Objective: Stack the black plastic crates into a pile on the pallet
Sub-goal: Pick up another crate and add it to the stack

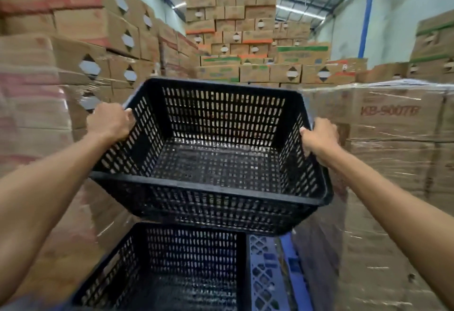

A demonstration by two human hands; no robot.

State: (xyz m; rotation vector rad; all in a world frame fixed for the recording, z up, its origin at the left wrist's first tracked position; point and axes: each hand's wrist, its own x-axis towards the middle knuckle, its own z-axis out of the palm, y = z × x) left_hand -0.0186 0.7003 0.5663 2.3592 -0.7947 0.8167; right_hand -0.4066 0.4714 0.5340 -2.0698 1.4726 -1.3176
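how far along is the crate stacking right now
Done: at least one black crate already sits on the blue pallet. In hand: the left hand and right hand grip opposite rims of a second, empty crate, held in the air above the first. Left: lowering it onto the pile. Whether more crates wait is out of view.

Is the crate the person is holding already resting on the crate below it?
No, the held crate hangs in the air, gripped at its side rims by the left hand and right hand, above the lower crate.
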